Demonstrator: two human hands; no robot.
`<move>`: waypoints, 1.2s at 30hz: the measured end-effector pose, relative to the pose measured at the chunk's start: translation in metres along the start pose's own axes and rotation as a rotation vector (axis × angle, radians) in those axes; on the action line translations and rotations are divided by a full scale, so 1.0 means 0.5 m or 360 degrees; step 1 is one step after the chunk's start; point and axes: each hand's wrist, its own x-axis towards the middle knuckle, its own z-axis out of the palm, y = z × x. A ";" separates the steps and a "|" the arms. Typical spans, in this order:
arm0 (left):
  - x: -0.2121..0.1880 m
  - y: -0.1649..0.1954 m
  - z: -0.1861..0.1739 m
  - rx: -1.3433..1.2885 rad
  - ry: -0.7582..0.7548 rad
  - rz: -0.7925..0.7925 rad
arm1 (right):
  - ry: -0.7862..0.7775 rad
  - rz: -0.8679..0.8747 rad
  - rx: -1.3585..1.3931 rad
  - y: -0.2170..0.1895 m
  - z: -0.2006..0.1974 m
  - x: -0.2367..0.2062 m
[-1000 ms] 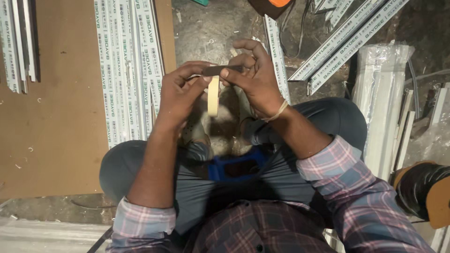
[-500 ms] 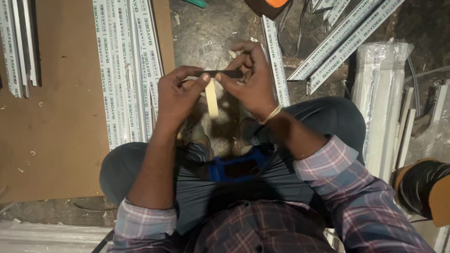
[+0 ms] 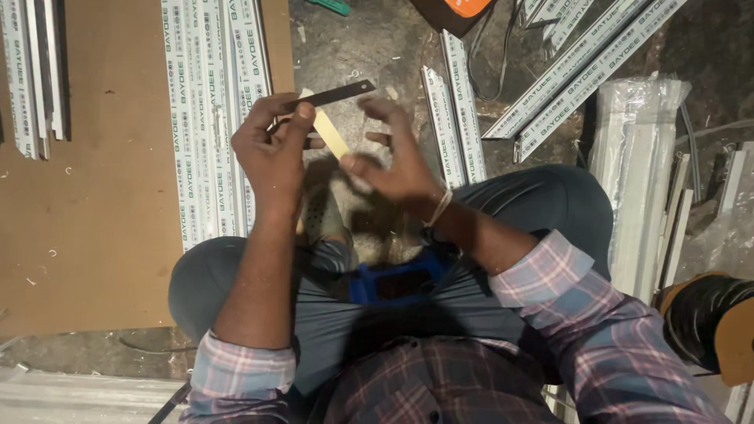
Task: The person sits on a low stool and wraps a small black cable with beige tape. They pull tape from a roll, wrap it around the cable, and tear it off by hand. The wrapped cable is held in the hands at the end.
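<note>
**Dark blade and pale strip held over the lap**

Seated on the floor (image 3: 377, 47), knees spread, both hands raised between them. Left hand (image 3: 271, 149) curled tight, fingers (image 3: 302, 111) and thumb pinched on the near end of a thin dark blade (image 3: 338, 93), which juts out to the right, roughly level. Also caught in that pinch, or just under it: the top of a pale flat strip (image 3: 330, 133), slanting down toward the right hand (image 3: 393, 169). Probably gripped this close so both slim pieces stay put against each other. Right hand half open, fingers loosely spread, thumb tip touching or just short of the strip's lower end; cannot tell whether anything is truly gripped there.

Blue-framed object (image 3: 393, 283) resting in the lap, partly shadowed. White profile lengths (image 3: 212, 102) laid side by side on a brown board (image 3: 102, 196) at the left, more leaning at the right. Clear plastic wrap (image 3: 640, 157) sheathing a bundle of white lengths; no open containers visible.
</note>
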 end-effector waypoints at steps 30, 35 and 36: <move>-0.011 0.058 0.001 0.0566 -0.0755 0.0559 | -0.0076 0.0256 0.1790 0.041 -0.066 0.018; -0.005 0.045 -0.001 0.0763 -0.0557 0.0623 | -0.0136 0.0169 0.1958 0.032 -0.070 0.021; -0.004 0.044 -0.001 0.0748 -0.0509 0.0583 | -0.0188 0.0060 0.2021 0.030 -0.072 0.022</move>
